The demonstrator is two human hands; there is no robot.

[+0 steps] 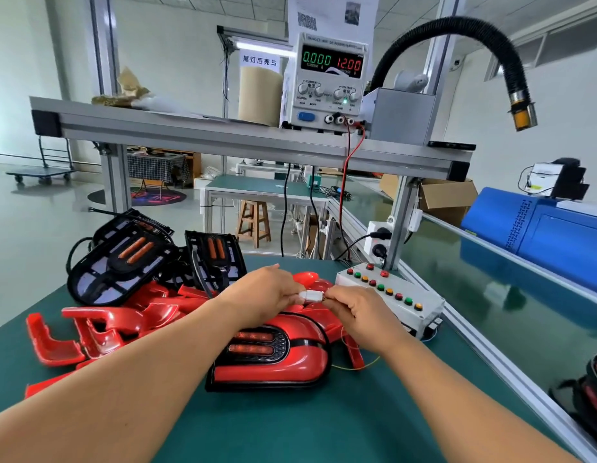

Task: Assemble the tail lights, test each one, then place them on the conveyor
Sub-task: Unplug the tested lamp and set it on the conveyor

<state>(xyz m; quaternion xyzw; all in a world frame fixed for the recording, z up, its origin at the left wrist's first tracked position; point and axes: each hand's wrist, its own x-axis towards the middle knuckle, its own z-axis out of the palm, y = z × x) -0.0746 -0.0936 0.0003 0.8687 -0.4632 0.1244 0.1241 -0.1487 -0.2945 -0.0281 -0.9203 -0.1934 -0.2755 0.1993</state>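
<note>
Both hands pinch a white connector [310, 296] just above the assembled tail light [290, 365]

The assembled tail light lies flat on the green mat [290, 429]. It is a glossy red, rounded lens in a black rim, with two ribbed oblong lamp bars set in a dotted black panel. Directly above its far edge, the left hand [267, 292] grips one end of the small, blocky white plastic connector between thumb and curled fingers. The right hand [360, 315] pinches the other end with its fingers curled in. A thin yellow wire [357, 365] loops out from the tail light's right side.

Left of the tail light sits a loose heap of shiny red lens covers [100, 329], curved and hooked in shape and too tangled to count. Behind that heap, two black rear housings [123, 262] lean up with their ribbed grid insides showing, each with a pair of orange bars.

Right of the tail light and beyond it stands a grey rectangular test box [390, 295]. It has a row of nine round buttons repeating red, green, amber, and two more red ones behind. Farther right runs the dark green conveyor belt [490, 312], smooth and reflective, with another tail light [594, 382] on it at the frame's edge. High above the tail light, a bench power supply [330, 81] on the aluminium shelf reads 0.000 and 12.00
</note>
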